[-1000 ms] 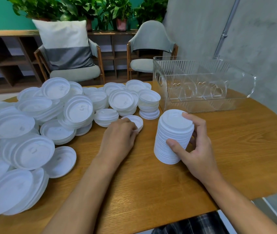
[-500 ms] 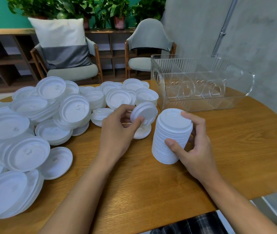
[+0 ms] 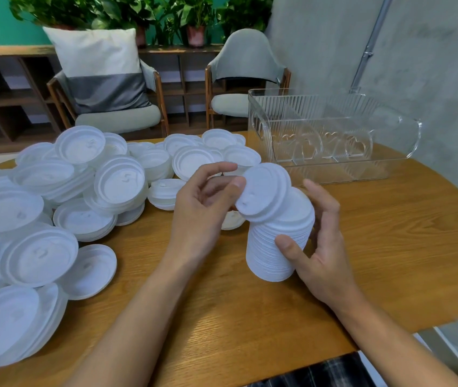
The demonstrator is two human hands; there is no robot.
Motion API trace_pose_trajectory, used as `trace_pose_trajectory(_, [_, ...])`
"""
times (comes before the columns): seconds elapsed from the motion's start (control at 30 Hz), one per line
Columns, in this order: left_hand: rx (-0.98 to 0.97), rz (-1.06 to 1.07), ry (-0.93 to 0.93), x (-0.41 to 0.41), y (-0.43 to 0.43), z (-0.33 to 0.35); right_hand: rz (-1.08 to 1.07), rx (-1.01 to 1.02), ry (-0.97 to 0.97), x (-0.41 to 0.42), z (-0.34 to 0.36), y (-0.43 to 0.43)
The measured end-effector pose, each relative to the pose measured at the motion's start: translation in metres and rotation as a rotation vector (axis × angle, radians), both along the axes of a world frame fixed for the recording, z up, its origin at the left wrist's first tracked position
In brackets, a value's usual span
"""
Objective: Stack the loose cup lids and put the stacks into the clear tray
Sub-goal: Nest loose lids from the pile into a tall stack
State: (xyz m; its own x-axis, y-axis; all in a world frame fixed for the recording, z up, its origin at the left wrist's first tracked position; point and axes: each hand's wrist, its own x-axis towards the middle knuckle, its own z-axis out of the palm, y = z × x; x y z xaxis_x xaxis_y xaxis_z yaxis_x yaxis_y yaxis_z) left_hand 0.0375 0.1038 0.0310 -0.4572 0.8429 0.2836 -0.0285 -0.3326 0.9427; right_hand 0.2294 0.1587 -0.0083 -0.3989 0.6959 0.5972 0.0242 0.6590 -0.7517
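Tilting lid point(image 3: 262, 191): 1 thin white lid, leaning, its lower edge touching the top of the stack and its upper edge raised; not yet seated.
Left hand point(image 3: 202, 208): pinches that lid at its rim between thumb and fingers.
Lid feel: judged very light, thin and springy. A hard squeeze would likely buckle it, so a light hold on the rim suits it best.
Stack point(image 3: 278, 247): a tall column of nested lids standing on the table, near the front of the clear tray, with a slight lean.
Right hand point(image 3: 320, 247): wrapped round the stack's side, thumb on the near face, fingers curled behind.
Stack feel: probably light but loose-jointed. Lifted by the top alone it could fan apart or shed lids, so it is better gripped low round the sides, or capped above and below with 2 hands.
Clear tray point(image 3: 292, 110): ribbed transparent walls with dividers inside, at the table's far right.
Loose lids point(image 3: 54, 208): a broad heap on the left half of the table, some already in short piles.
Table point(image 3: 389, 247): round, wood-grained.
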Motion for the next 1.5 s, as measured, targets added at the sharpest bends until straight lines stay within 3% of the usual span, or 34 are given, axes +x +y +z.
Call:
trace_pose_trajectory(0.37, [0.065,0.030,0.288,0.023,0.006,0.002,0.015,0.048,-0.015,-0.001,0.001,0.001])
trace_pose_trajectory(0.53, [0.045,0.013,0.541,0.024,-0.002,-0.002,0.030,0.022,-0.001,0.000,0.000,0.000])
trace_pose_trajectory(0.73, [0.070,-0.151,0.359,0.014,-0.004,0.000,0.033,0.025,0.001,0.000,0.000,0.000])
trace_pose_trajectory(0.93, [0.045,-0.258,0.354,0.015,-0.006,-0.001,0.036,0.024,0.004,-0.001,0.000,0.000])
trace_pose_trajectory(1.17, [-0.025,-0.153,0.382,0.021,-0.004,-0.002,0.018,0.011,0.005,0.000,0.001,-0.001])
trace_pose_trajectory(1.5, [-0.052,-0.202,0.392,0.017,-0.005,-0.001,0.033,0.023,0.016,0.000,0.000,0.000])
